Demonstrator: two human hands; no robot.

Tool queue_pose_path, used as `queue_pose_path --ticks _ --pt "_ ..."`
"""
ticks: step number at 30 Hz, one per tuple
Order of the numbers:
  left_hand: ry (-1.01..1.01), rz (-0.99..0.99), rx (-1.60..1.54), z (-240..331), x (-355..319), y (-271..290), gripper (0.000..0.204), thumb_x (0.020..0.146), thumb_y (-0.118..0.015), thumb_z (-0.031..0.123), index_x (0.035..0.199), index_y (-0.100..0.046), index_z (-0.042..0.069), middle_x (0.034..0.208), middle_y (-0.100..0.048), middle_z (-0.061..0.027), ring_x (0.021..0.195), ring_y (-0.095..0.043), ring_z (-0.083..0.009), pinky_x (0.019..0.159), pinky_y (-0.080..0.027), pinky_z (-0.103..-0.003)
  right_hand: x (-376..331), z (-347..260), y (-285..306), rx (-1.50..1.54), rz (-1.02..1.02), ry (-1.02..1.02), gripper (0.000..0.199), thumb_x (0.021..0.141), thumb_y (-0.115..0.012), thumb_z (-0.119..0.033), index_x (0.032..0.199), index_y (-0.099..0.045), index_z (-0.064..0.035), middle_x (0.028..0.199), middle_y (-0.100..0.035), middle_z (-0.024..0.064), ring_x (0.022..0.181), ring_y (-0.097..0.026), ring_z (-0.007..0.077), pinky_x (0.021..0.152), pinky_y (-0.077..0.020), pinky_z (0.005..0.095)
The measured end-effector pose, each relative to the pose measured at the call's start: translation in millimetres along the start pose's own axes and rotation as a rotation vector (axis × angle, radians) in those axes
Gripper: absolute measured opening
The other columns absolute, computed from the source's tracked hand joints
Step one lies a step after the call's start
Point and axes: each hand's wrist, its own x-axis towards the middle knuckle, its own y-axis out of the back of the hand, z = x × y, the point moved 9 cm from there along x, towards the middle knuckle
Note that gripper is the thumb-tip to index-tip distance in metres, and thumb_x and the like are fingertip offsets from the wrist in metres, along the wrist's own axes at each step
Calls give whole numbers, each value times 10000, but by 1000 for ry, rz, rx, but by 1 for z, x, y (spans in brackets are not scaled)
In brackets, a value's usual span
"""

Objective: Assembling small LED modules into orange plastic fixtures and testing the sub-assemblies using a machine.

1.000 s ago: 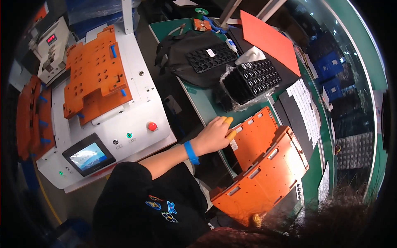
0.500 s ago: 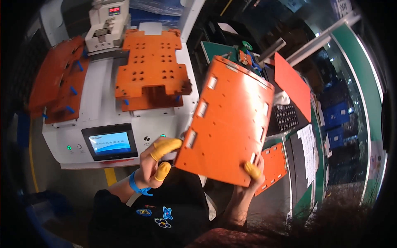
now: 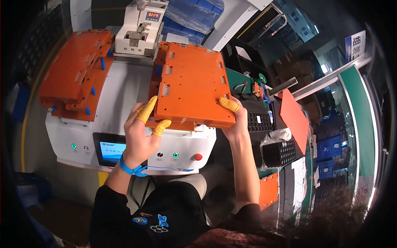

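A flat orange plate [image 3: 192,89] with slots along its sides and small holes lies over the right-hand orange fixture on the white machine. Beneath it, the fixture [image 3: 155,80] is mostly hidden, so I cannot tell whether the plate rests fully on it. My left hand [image 3: 142,132], wearing yellow finger cots, is closed at the plate's near left corner. At the near right corner my right hand [image 3: 236,118] grips the edge, its yellow-covered thumb on top and its other fingers out of sight. A blue wrist strap [image 3: 133,168] circles my left wrist.
Another orange plate assembly [image 3: 74,70] with blue pins occupies the machine's left side. Behind stands a small white device [image 3: 140,33] with a red display. The machine's front carries a screen [image 3: 111,149] and a red button [image 3: 198,157]. Black trays [image 3: 279,153] sit at the right.
The orange plate has moved from tilted in front of me to lying level over the right-hand fixture. Both hands have gone forward with it, and the view has shifted.
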Motion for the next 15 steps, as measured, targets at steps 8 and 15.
queue_pose_path --ticks 8,15 --pt "34 42 47 -22 16 -2 530 713 -825 73 1187 -620 -44 1097 -588 -153 972 -602 -283 854 -499 -343 32 7 0 -180 48 -168 548 881 -608 -180 1321 -414 83 1221 -568 204 1099 -612 270 937 -507 377" --pt "132 65 -45 -36 10 -10 490 712 -805 26 1167 -640 -51 1129 -555 -115 969 -584 -232 851 -484 -317 62 9 18 -673 -6 -119 502 907 -629 -364 1045 -637 118 866 -697 133 737 -672 148 698 -520 248"
